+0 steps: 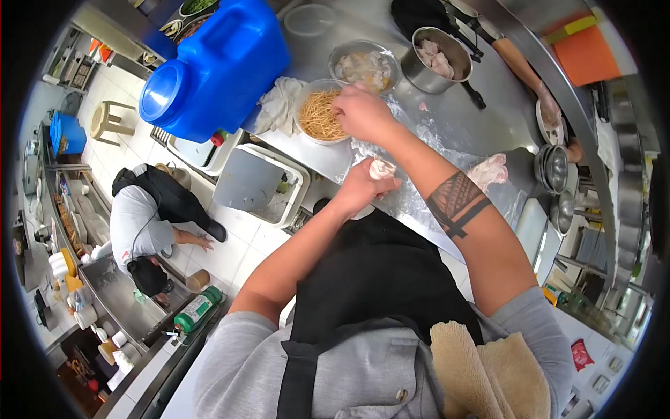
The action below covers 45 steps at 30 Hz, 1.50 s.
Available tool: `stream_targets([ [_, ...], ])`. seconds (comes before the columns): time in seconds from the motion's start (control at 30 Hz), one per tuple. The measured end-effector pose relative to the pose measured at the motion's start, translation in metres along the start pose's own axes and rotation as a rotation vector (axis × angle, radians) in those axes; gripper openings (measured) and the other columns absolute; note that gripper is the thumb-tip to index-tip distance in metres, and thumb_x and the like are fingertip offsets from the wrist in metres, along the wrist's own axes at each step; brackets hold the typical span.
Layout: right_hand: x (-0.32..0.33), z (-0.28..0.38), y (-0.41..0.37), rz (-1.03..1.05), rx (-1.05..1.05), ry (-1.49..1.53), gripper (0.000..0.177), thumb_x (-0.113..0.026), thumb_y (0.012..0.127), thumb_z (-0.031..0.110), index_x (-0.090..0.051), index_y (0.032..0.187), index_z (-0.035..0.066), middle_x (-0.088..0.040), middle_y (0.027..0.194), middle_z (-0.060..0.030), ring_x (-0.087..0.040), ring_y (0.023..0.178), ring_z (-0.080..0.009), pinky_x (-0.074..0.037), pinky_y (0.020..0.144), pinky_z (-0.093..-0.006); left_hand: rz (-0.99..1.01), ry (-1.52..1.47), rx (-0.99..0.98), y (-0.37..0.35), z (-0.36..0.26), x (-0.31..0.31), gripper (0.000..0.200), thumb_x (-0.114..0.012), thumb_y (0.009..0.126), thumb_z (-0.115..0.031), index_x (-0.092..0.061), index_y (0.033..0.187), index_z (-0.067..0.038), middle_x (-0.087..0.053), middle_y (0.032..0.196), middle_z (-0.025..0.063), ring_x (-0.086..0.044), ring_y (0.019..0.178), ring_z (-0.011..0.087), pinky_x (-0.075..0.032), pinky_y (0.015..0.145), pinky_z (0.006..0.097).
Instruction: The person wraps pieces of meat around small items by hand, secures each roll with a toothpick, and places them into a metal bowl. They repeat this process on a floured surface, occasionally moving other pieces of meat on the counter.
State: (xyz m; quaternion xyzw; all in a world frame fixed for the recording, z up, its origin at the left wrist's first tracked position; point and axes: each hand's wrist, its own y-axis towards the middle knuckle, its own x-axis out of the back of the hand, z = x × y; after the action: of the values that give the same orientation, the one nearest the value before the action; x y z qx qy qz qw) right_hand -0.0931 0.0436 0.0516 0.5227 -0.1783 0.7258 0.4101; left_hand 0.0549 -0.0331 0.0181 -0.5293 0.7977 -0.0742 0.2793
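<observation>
My left hand [364, 187] is closed round a small pale lump [382, 168], which looks like raw meat or dough. Just beyond it, my right hand [364, 115] reaches over the edge of a bowl [328, 142] of thin straw-coloured sticks [319, 115] that look like toothpicks. Its fingers are bent together at the sticks, and their tips are partly hidden. Behind that stands a clear bowl [396, 78] with pale meat [370, 68] in a yellowish liquid. A metal pot [427, 78] to its right holds pieces of raw meat [434, 59].
A flat piece of raw meat [488, 172] lies on a floury plastic sheet [433, 157]. A large blue jug [227, 66] and crumpled cloth [280, 103] stand left of the bowls. Another person's hand [548, 108] is at the right; a second person [143, 216] bends down at the left.
</observation>
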Motion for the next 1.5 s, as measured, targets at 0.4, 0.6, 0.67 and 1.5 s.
stream_targets([
  [0.4, 0.055, 0.009, -0.044, -0.201, -0.364, 0.856, 0.005, -0.07, 0.1, 0.007, -0.068, 0.098, 0.003, -0.073, 0.091, -0.005, -0.069, 0.083, -0.0136, -0.056, 0.074, -0.031, -0.001, -0.719, 0.036, 0.013, -0.002, 0.016, 0.041, -0.045, 0.116, -0.045, -0.058, 0.126, -0.008, -0.071, 0.115, 0.011, -0.07, 0.106, 0.0267, -0.057, 0.094, 0.0426],
  [0.6, 0.05, 0.016, -0.145, -0.369, -0.536, 1.066, 0.009, -0.075, 0.092, -0.001, -0.069, 0.098, -0.001, -0.077, 0.096, -0.008, -0.072, 0.083, -0.009, -0.06, 0.075, -0.0277, -0.076, -0.783, -0.009, 0.027, -0.025, 0.008, 0.032, -0.042, 0.118, -0.035, -0.055, 0.121, -0.006, -0.066, 0.111, 0.0107, -0.067, 0.105, 0.0238, -0.058, 0.093, 0.0426],
  [0.67, 0.033, 0.012, -0.163, -0.454, -0.503, 1.039, 0.01, -0.076, 0.091, -0.002, -0.069, 0.098, -0.001, -0.077, 0.098, -0.0084, -0.072, 0.084, -0.0095, -0.061, 0.076, -0.0285, -0.002, -0.792, -0.01, 0.034, -0.028, 0.0, 0.029, -0.043, 0.117, -0.033, -0.053, 0.121, -0.007, -0.066, 0.113, 0.0117, -0.067, 0.106, 0.0244, -0.058, 0.094, 0.0432],
  [1.5, 0.066, 0.021, -0.177, -0.843, -0.114, 0.17, 0.014, -0.072, 0.09, -0.009, -0.065, 0.1, -0.003, -0.075, 0.108, -0.019, -0.077, 0.093, -0.0318, -0.063, 0.081, -0.0386, -0.013, -0.741, -0.176, 0.047, -0.066, -0.061, 0.022, -0.053, 0.115, -0.021, -0.045, 0.133, -0.012, -0.063, 0.118, 0.0092, -0.066, 0.108, 0.0249, -0.053, 0.098, 0.0423],
])
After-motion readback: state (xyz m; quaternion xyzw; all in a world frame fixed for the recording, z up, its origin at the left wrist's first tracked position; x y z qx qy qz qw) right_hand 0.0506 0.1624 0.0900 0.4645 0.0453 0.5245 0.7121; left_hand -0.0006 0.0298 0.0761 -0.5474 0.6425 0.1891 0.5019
